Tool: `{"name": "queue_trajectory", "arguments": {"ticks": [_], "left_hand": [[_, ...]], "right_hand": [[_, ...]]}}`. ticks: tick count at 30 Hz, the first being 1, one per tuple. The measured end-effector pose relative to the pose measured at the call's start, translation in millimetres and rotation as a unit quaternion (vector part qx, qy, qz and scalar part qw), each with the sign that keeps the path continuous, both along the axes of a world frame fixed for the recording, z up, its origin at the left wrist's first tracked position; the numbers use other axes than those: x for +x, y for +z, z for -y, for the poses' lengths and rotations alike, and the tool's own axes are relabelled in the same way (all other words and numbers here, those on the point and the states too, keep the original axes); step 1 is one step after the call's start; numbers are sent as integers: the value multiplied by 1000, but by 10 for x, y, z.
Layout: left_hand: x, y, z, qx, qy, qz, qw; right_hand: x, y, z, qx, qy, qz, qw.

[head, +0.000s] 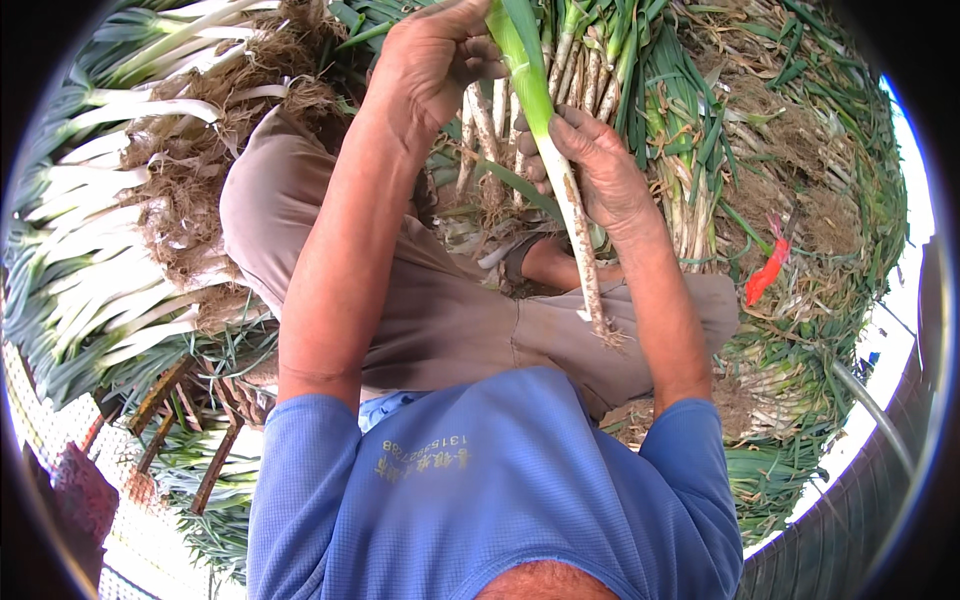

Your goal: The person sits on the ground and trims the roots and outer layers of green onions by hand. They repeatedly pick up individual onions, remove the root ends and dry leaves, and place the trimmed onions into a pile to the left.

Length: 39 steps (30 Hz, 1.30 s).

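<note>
A single leek [559, 169] slants across the middle, its green leaves at the top edge and its soiled white shank and roots pointing down. My right hand [589, 161] grips it where green turns to white, thumb on the near side. At the green upper part, my left hand [450, 56] has its thumb and curled fingers against the leaves, which run out of view at the top. Behind my hands, soil-marked leeks [487, 127] stand side by side. The leek's roots hang over my trousered leg [517, 322].
Cleaner white leeks [142, 262] are piled in rows at the left, roots inward. Untrimmed leeks and dry leaves [780, 150] heap up on the right, with a red-wrapped object [767, 274] on them. Rusty metal bars [161, 394] stand at lower left, and a curved metal tube [874, 412] at lower right.
</note>
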<state>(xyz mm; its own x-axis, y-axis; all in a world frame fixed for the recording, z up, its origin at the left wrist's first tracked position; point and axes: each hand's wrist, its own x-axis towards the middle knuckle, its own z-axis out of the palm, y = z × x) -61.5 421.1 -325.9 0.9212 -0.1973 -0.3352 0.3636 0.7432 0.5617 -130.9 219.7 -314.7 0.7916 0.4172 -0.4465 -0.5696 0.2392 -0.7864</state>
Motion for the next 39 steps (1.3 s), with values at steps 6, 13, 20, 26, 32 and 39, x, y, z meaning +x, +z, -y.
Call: {"name": "queue_trajectory", "arguments": {"ticks": [6,13,20,26,32,39], "left_hand": [[8,-118,66,89,-8,8,996],[0,-192,138,172,55,-19,983],[-7,-249,192,174,70,-30,982],[-12,-270,226,199,103,-42,974],[10,-465,228,184,124,-26,975],[-77,-312,216,179,91,-36,979]], "right_hand": [[-42,-116,3,-218,28,160,962],[-44,-55,7,-262,29,178,948],[-52,-69,-44,-275,18,205,939],[-91,-65,-112,-363,21,291,885],[-179,74,-180,-441,70,408,796],[-455,168,-327,-390,155,536,733]]}}
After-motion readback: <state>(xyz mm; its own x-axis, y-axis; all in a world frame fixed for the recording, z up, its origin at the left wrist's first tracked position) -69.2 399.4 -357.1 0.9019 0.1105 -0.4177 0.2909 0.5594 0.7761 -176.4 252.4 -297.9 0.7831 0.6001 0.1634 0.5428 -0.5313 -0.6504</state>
